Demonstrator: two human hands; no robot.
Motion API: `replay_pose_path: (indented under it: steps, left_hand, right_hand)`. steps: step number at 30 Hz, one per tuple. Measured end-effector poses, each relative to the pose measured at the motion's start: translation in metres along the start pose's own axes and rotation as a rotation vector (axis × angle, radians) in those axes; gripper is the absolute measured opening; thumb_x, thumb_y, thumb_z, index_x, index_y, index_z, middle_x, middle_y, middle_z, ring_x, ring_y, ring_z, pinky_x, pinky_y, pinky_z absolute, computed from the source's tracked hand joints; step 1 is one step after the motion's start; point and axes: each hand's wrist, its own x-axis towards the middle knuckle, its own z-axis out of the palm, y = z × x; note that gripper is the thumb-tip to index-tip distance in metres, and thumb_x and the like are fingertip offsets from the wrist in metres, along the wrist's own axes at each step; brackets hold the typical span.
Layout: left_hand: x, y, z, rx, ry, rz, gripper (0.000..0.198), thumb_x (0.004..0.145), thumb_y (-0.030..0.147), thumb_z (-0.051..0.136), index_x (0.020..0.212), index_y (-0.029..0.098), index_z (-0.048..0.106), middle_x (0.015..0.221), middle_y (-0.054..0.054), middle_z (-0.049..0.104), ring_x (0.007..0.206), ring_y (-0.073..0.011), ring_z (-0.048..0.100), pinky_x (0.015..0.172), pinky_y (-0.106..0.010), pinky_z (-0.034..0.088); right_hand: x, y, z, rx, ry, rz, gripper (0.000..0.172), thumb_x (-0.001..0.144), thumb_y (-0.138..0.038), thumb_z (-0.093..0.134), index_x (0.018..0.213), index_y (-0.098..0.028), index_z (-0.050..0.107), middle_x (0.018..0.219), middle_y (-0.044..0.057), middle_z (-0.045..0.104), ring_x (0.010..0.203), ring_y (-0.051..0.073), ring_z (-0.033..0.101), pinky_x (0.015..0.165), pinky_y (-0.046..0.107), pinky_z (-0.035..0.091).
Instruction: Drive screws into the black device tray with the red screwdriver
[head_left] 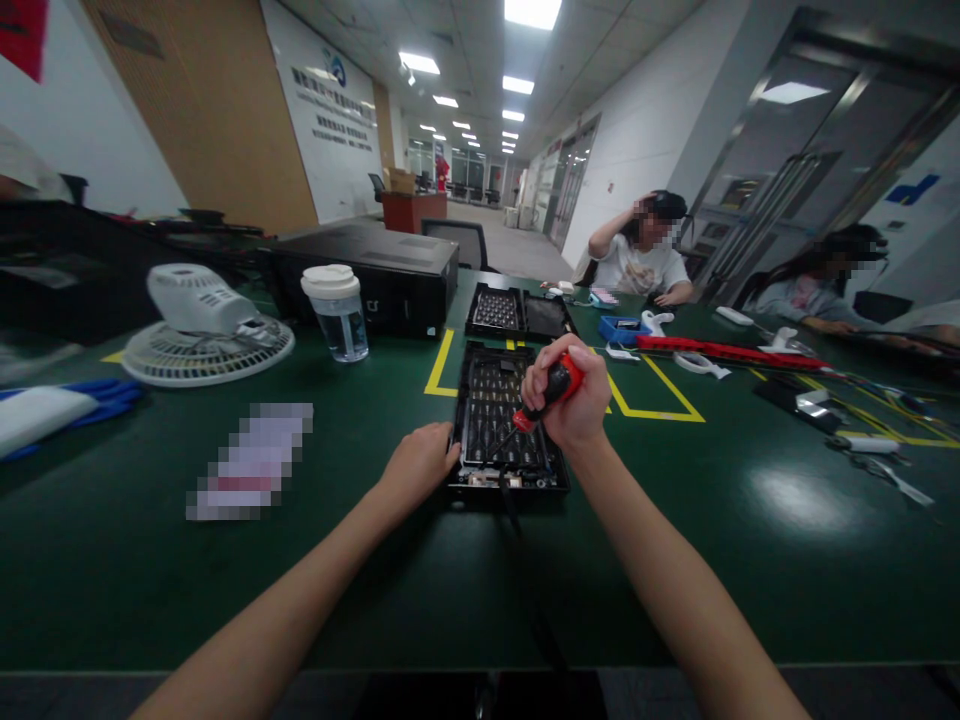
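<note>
My right hand (581,395) is wrapped around the red-and-black handle of a screwdriver (553,388). Its thin shaft slants down and left, with the tip over the lower part of an opened black case (559,475). Rows of dark, shiny pieces (491,405) fill the case, and a strip of small electronic parts (495,480) runs along its near edge. A black cable (511,510) hangs from that edge toward me. At the left side, my left hand (424,462) grips the case's edge, its fingers partly hidden. Whether the tip touches anything is too small to tell.
Behind the case lies another open black case (499,308). To the left are a lidded cup (341,315), a white fan (206,335) and a pixelated flat item (251,465). A large black box (375,275) stands behind. People sit across at right, near red-wrapped wires (720,352).
</note>
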Motion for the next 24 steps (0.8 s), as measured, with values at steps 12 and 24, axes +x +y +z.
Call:
replay_pose_path:
  steps: [12,24]
  left_hand:
    - [0.0,-0.002,0.002,-0.058,0.027,0.023,0.026,0.087,0.026,0.04,0.1,0.015,0.06,0.097,-0.011,0.066,0.091,-0.0203,0.062,0.08,-0.029,0.045]
    - [0.001,-0.004,0.004,-0.043,0.041,0.033,0.027,0.087,0.027,0.04,0.1,0.014,0.06,0.095,-0.012,0.066,0.089,-0.0217,0.062,0.078,-0.03,0.045]
  right_hand:
    - [-0.002,0.015,0.002,0.003,0.017,0.005,0.023,0.078,-0.034,0.045,0.062,-0.018,0.05,0.044,-0.005,0.048,0.031,0.008,0.042,0.033,0.02,0.032]
    - [-0.003,0.02,0.004,0.005,-0.01,0.023,0.022,0.08,-0.031,0.044,0.064,-0.017,0.051,0.045,-0.004,0.049,0.032,0.009,0.043,0.034,0.02,0.033]
